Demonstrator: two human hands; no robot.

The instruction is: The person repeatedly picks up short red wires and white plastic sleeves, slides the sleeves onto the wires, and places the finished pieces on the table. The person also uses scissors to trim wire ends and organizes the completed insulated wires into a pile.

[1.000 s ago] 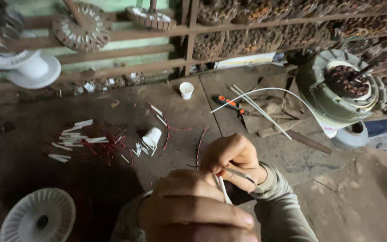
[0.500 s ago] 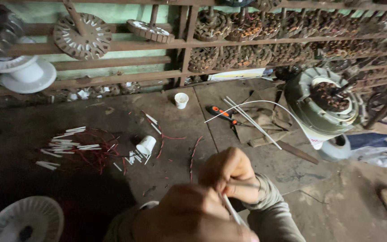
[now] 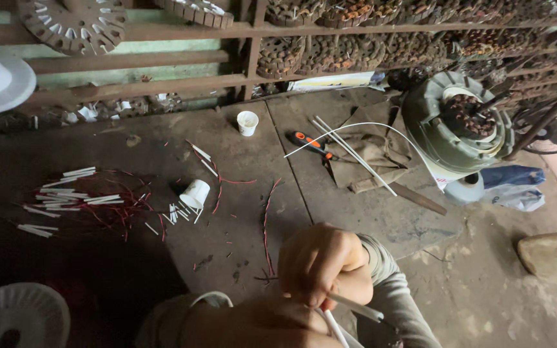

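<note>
My right hand is curled into a fist low in the middle of the view, with a grey sleeve trailing down to the right. It pinches a thin white tube that sticks out to the right below the fingers. A second white tube end runs down towards my left hand. That hand lies at the bottom edge, mostly cut off, with its fingers hidden. Red wire strands lie on the dark bench just beyond my right hand.
An upturned white cup, cut white tubes and red wire scraps lie at left. A small cup, orange-handled screwdriver, cloth and grey motor housing sit further back. A white fan part is bottom left, a brick at right.
The view has tilted up, so both hands sit lower in the frame. My left hand has sunk mostly below the bottom edge. My right hand keeps its hold on the white tube.
</note>
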